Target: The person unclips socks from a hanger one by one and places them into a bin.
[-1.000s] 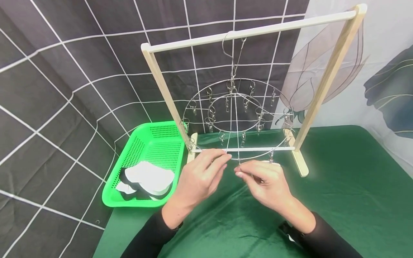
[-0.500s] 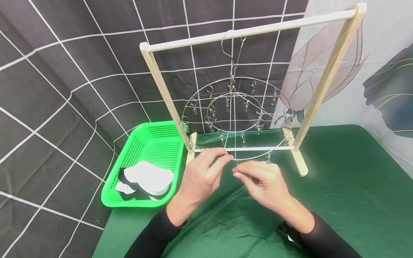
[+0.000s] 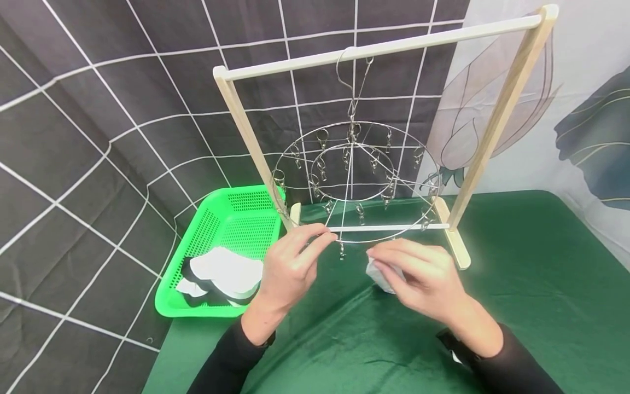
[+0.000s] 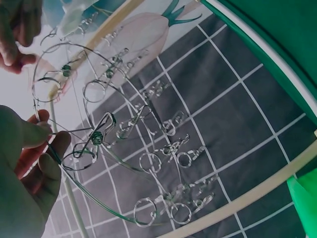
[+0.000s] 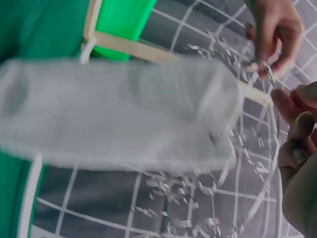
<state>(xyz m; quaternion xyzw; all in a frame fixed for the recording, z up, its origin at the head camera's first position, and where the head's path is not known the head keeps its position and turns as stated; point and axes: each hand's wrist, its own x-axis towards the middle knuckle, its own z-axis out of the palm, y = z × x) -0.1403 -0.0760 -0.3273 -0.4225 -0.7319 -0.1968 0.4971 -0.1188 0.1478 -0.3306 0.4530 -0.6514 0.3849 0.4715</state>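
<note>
A round metal sock hanger with two rings and several small clips hangs from a wooden rack. My left hand pinches its outer ring at the front left; the left wrist view shows thumb and fingers around the wire. Just right of it dangles a bare clip. My right hand is at the front right of the ring, fingers loosely bent and close to the wire. Behind them hangs a white sock, blurred and large in the right wrist view; the clip above it is hidden by the hand in the head view.
A green plastic basket at the left holds white and black fabric pieces. The rack's white top bar spans above the hanger, and its right foot stands on the green tablecloth. A dark gridded curtain hangs behind.
My right hand has let go of the front clip and moved right. My left hand has shifted left, turning the front of the hanger left. More of the white sock shows under my right hand.
</note>
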